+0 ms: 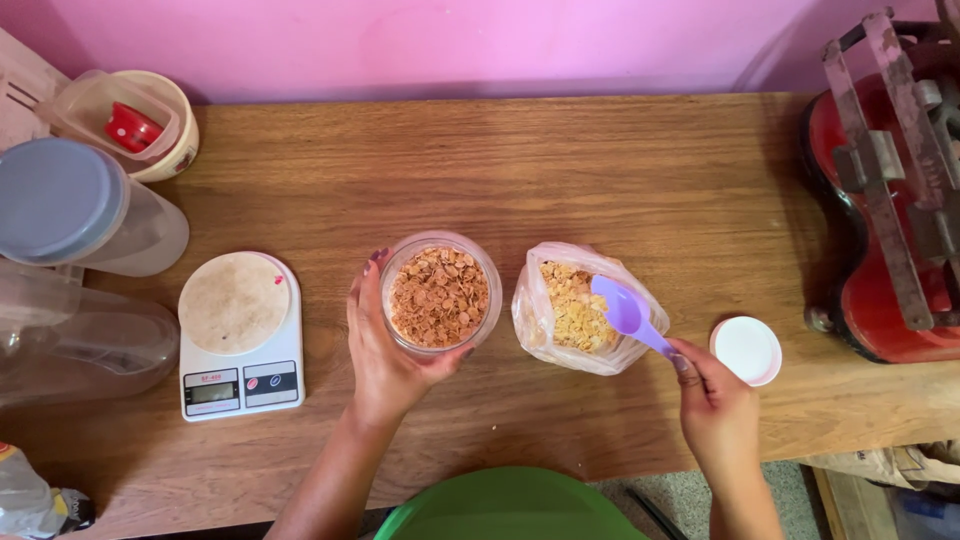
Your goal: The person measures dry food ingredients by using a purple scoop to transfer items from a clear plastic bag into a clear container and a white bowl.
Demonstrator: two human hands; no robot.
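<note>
1. The clear, round glass jar (pixel 441 294), filled to the brim with reddish-brown flakes, is wrapped by the left hand (pixel 383 350); the fingers are curled about its side and base, and it stands on the brown wood-grain surface (pixel 620 170) between the scale and the bag.
2. The lilac plastic spoon (pixel 628 312) is pinched by its handle in the closed fingers of the right hand (pixel 716 408), with the bowl held over the mouth of the thin, crumpled clear plastic bag of pale yellow flakes (pixel 578 308).
3. Spillage is judged likely if more is added to the jar, since no headroom is seen above the flakes.
4. The bag is soft and unsupported; it could slump or tip if pressed by the spoon, and light, brittle flakes would be scattered across the surface.
5. The jar's smooth wall could slide in the grasp if it were tilted, as only one side is gripped.
6. The small round white lid (pixel 746 350) lies flat just right of the right hand and could be knocked off the near edge by the wrist.
7. The white digital kitchen scale with a round, off-white platform (pixel 238 335) sits just left of the jar, apart from it; its smooth platform carries nothing.
</note>
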